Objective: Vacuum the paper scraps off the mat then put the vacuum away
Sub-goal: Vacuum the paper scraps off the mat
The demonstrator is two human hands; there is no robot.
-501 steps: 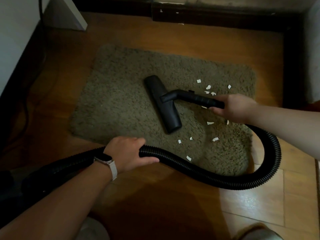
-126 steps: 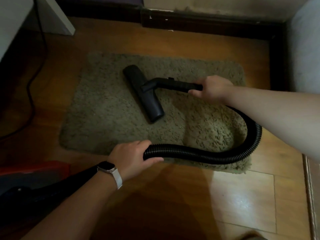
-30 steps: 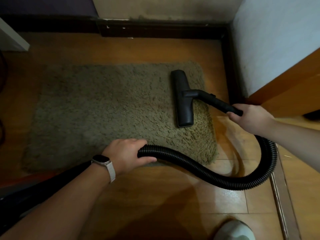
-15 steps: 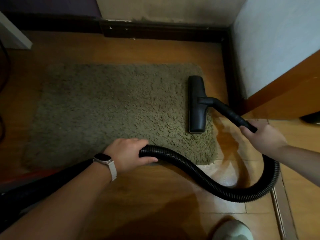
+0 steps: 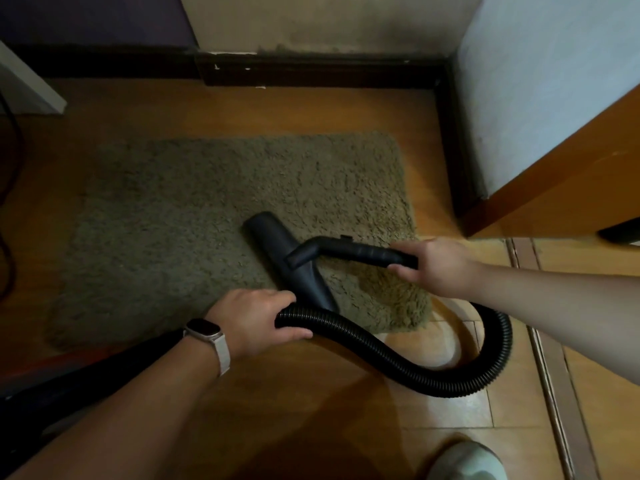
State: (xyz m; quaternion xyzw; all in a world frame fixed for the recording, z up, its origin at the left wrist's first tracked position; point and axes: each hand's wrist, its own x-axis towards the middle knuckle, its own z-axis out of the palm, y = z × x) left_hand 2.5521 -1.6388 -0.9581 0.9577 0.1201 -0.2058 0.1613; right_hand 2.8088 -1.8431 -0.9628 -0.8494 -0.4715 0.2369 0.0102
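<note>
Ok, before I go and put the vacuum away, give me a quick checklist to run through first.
1. Mat free of paper scraps: ok, none show on it.
2. Grip on the wand: ok, the right hand holds it.
3. Grip on the hose: ok, the left hand grips it by the mat's near edge.
4. Floor head off the mat: not ok, it is over the mat's near right part.
5. Power off: cannot tell, no switch shows.
6. Hose loop clear of the shoe: ok, they are apart.
</note>
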